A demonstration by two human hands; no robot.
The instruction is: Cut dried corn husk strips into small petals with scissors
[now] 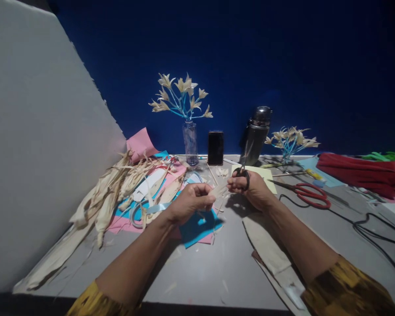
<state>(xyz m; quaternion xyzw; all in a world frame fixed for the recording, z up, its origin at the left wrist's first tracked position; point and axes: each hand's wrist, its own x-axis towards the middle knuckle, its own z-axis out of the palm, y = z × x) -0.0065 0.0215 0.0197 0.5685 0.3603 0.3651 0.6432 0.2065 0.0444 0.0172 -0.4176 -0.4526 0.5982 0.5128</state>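
Observation:
My left hand (191,201) is closed, pinching a small pale strip of dried husk (218,190) over the grey table. My right hand (252,188) is closed on small black-handled scissors (242,172), fingers through the loops, held right against the strip's far end. The blades are hidden between my hands. Both hands hover just above the table (217,263), over a blue paper sheet (197,226).
A pile of dried husks (118,188) and pink and blue papers lies at the left. At the back stand a vase of husk flowers (189,140), a phone (215,148) and a flask (255,136). Red-handled scissors (307,193), a black cable (371,228) and red cloth (365,173) lie right.

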